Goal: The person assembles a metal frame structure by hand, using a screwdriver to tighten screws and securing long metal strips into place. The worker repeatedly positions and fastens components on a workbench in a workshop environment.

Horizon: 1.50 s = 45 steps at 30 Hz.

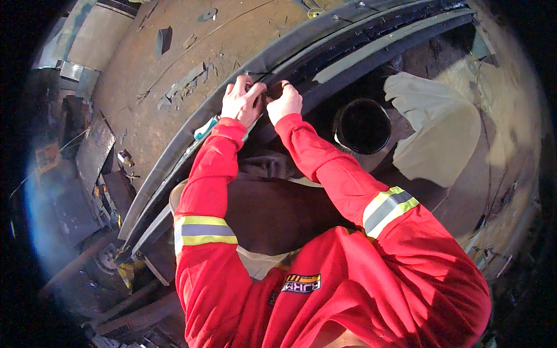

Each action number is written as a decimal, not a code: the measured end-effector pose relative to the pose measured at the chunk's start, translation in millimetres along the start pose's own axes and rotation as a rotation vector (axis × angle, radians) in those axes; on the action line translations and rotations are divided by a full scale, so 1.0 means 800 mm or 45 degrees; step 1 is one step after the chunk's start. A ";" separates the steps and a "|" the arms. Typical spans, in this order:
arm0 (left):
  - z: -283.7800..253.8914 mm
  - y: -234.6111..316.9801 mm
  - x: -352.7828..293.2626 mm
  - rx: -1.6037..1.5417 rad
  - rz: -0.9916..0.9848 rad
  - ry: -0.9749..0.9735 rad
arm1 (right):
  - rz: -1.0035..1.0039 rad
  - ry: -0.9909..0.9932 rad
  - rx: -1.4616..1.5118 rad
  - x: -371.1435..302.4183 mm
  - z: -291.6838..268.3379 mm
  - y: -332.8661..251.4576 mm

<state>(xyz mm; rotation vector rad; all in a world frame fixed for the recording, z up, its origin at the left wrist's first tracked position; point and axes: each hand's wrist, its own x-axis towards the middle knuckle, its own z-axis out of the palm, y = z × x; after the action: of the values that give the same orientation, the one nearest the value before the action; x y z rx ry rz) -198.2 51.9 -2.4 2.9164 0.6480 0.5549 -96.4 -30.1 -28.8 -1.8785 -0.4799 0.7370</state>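
A long, curved dark strip [174, 153] arcs across the view, from the lower left to the upper right. At the middle of this arc, my left hand [241, 104] bends its fingers over the strip's edge. My right hand [285, 104] is right beside it, thumb and fingers closed together at the same spot. Whatever is between the fingertips is too small or hidden to make out. Next to my left wrist lies a teal-handled tool [205, 129], partly covered by the red sleeve. A lighter grey bar [394, 42] runs along the inner side of the strip.
Past the strip, a rusty brown surface [191, 29] carries dark flakes [185, 84] and scraps. A round black opening [364, 126] and a beige cloth-like sheet [435, 124] are to my right. Metal pieces [96, 151] and debris crowd the left side.
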 end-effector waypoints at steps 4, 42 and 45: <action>0.002 -0.001 0.001 -0.019 -0.286 0.117 | -0.001 -0.015 -0.079 0.007 0.001 -0.007; -0.043 -0.022 -0.012 -0.201 -0.467 -0.269 | -0.335 -0.256 -0.700 0.021 0.004 0.009; -0.043 -0.022 -0.012 -0.206 -0.452 -0.275 | -0.312 -0.240 -0.729 0.029 0.009 0.013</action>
<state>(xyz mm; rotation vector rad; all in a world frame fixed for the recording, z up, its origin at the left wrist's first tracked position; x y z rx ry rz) -225.9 64.5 23.3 2.5758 1.0055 0.2345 -84.3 -15.1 -46.7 -2.2230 -1.1140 0.6565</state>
